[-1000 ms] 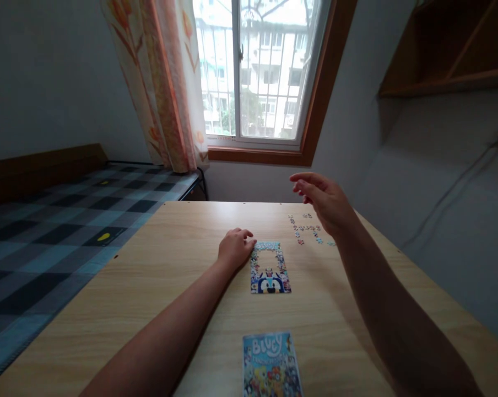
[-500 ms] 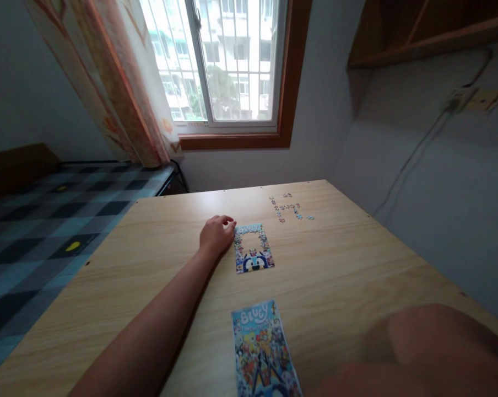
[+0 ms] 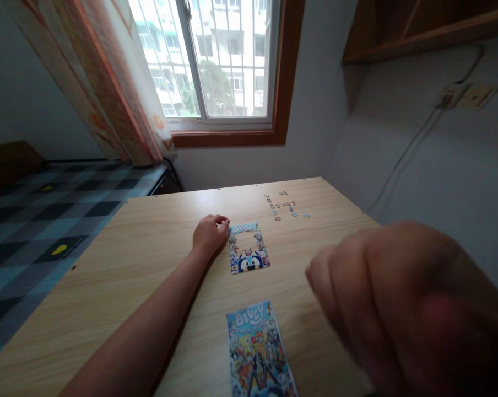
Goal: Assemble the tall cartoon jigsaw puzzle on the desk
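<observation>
A partly assembled jigsaw puzzle (image 3: 251, 263) lies flat on the table, a rectangular gap in its upper middle showing bare wood. My left hand (image 3: 210, 236) rests on the wood at its upper left corner, fingers loosely curled, a small gap between thumb and fingers, tips touching or very near the edge. Close to the camera, my right hand (image 3: 381, 292) is raised over the table's right side, blurred, with fingers curled in; whatever they may hold is hidden. Nearer me lies a colourful Bluey picture sheet (image 3: 257, 342), cut off by the bottom of the view.
Several loose jigsaw pieces (image 3: 277, 219) are spread on the far right of the wooden table (image 3: 150, 237). A checked bed (image 3: 71, 193) stands at the left. Behind are a curtain (image 3: 108, 82) and a window; a shelf (image 3: 434, 38) hangs at upper right.
My right hand has risen from the lower right corner into view, its fingers curled. My left hand stays by the puzzle, its thumb and fingers slightly closer together. The view has shifted a little.
</observation>
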A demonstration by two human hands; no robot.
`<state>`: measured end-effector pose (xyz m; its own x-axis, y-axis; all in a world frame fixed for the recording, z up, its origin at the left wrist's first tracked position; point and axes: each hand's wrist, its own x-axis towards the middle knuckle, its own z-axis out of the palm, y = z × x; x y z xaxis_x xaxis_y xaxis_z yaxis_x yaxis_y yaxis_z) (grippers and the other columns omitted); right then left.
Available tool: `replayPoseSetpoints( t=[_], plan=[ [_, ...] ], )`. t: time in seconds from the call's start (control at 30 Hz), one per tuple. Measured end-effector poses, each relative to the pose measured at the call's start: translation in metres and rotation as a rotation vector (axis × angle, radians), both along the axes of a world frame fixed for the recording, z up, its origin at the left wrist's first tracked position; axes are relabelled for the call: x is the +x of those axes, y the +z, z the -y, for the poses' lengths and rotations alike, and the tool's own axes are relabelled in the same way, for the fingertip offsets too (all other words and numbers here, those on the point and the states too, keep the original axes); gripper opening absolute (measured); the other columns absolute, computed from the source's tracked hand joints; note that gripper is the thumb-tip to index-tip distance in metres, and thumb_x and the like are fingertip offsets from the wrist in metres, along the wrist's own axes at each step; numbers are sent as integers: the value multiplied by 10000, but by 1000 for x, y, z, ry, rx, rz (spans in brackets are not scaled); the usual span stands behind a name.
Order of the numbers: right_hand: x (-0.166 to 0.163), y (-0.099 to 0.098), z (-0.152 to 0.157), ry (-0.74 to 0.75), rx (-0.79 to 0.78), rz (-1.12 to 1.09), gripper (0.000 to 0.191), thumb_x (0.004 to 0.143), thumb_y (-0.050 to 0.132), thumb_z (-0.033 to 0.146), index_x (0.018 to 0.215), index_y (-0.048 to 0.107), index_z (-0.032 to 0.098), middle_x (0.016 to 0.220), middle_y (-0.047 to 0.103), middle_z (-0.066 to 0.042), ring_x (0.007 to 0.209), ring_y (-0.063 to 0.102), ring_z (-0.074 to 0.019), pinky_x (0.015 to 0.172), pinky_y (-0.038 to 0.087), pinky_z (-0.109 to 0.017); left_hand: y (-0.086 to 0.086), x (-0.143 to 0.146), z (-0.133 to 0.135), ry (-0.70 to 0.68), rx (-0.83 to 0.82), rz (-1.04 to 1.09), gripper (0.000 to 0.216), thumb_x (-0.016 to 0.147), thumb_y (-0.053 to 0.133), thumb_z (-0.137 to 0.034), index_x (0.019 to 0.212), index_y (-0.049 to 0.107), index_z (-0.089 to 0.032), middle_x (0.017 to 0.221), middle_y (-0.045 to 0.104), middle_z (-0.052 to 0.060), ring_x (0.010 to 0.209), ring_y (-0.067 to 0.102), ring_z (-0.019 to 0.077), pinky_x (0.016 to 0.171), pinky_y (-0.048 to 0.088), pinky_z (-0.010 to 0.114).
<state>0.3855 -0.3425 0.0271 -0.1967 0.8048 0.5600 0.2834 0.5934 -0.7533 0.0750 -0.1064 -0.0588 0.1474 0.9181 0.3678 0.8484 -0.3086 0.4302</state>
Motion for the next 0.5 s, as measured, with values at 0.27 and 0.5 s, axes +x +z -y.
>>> replayPoseSetpoints(
  t=[0.27, 0.5],
  plan=[
    [36, 4, -178, -567, -306, 876, 196, 860, 642, 257, 915, 812, 179, 883, 787, -94, 787, 688, -194, 681, 461, -272, -1, -1, -3, 40, -9, 38, 285, 895, 552, -335, 954, 792, -192, 947, 754, 80, 823, 667, 216, 811, 497, 323],
    [77, -67, -202, -618, -463, 994, 305, 786, 692, 272, 1061, 810, 210, 977, 797, -90, 882, 716, -223, 695, 470, -258, 1, -3, -5, 56, -29, 87, 286, 897, 559, -331, 956, 790, -173, 954, 766, 86, 835, 673, 218, 795, 489, 317]
  ],
)
